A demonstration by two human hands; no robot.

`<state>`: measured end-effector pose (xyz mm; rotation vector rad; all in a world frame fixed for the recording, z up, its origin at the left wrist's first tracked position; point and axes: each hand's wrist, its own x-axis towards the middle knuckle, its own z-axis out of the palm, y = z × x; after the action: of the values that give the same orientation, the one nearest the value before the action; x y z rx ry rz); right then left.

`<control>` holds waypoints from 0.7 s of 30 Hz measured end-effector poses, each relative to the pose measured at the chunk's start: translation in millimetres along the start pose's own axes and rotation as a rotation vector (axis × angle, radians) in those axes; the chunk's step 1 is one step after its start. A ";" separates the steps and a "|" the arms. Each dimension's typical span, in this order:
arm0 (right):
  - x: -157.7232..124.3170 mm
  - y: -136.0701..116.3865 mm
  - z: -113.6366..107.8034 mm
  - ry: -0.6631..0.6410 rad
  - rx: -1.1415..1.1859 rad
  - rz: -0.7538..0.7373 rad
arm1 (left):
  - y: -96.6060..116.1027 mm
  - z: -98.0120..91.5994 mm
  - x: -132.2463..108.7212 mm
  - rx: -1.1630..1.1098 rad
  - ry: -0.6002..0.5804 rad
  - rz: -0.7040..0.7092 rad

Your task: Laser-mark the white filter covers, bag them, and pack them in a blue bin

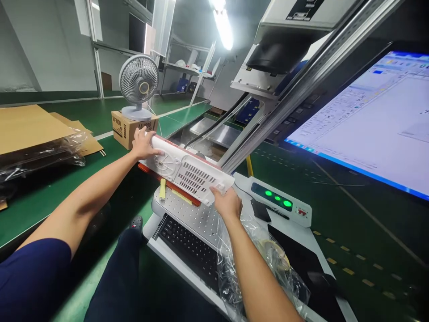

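A long white plastic panel [177, 167] with a slotted vent grille is tilted up above the perforated metal plate [191, 214] of a workbench. My left hand [143, 144] grips its far left end, thumb across the white face. At the right end, my right hand [228, 202] is closed on the panel with the thumb on its front. A red-orange strip [187, 194] shows along the lower edge, beside a small yellow block [162, 189] on the plate. What lies behind the panel is hidden.
Crumpled clear plastic [234, 268] lies by my right forearm. A keyboard [189, 246] sits in a drawer below the plate. A fan [139, 85] stands on a cardboard box [124, 129]. A machine head [278, 53] and monitor [368, 120] are at right.
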<state>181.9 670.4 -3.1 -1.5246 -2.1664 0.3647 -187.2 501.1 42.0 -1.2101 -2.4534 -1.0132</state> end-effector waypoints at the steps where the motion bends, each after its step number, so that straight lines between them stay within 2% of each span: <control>1: 0.8 0.1 0.0 -0.003 0.005 -0.005 | -0.4 0.1 0.4 0.009 0.003 0.001; 6: 7.2 3.9 1.8 0.005 0.041 -0.018 | -10.7 4.9 0.2 0.024 0.049 0.009; 10: 10.0 9.8 7.7 0.034 0.080 -0.034 | -30.0 13.0 1.3 -0.154 0.129 -0.074; 13: 7.7 10.9 9.4 0.056 0.099 -0.029 | -41.5 16.7 6.7 -0.248 0.141 -0.077; 17: 1.7 3.8 1.2 0.010 0.086 0.003 | -45.2 15.1 11.9 -0.198 0.146 -0.029; 21: -1.9 -3.6 -7.8 -0.007 0.037 0.015 | -42.9 12.6 6.3 -0.143 0.105 -0.048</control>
<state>183.5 667.0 4.8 -1.5224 -2.1424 0.4139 -223.0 495.3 14.8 -1.1131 -2.3744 -1.2508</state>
